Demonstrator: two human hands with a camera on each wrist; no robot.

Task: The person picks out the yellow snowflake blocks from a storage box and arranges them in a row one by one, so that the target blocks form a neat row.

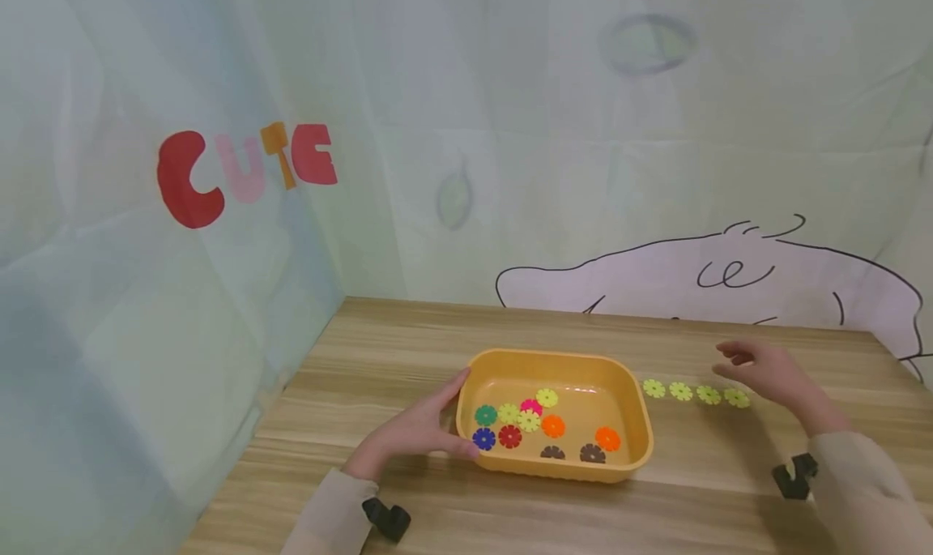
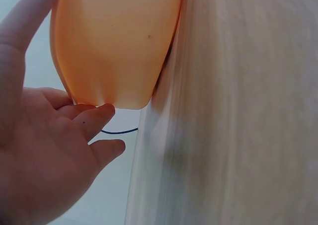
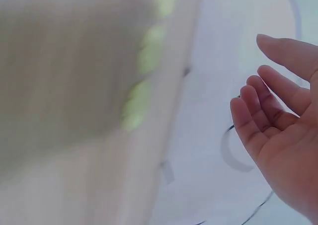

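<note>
A yellow-orange plastic tray (image 1: 634, 425) stands on the table, with notched plastic snowflake discs lying in it. My left hand (image 1: 415, 429) holds its left end, thumb at the front corner and fingers at the back corner. The left wrist view shows fingertips (image 2: 107, 111) against the tray's wall (image 2: 119, 51). To the right of the tray, several yellow-green discs (image 1: 681, 391) lie in a row. Over the row's right end hovers my right hand (image 1: 773, 373), its fingers loosely bent. Nothing is in that hand (image 3: 283, 125) in the right wrist view.
Inside the tray are yellow, orange, brown, red, pink, green and blue discs, among them a blue disc (image 1: 484, 438) and an orange disc (image 1: 608, 439). The wood-grain table (image 1: 408, 336) meets a printed cloth backdrop (image 1: 408, 174) at its back and left edges.
</note>
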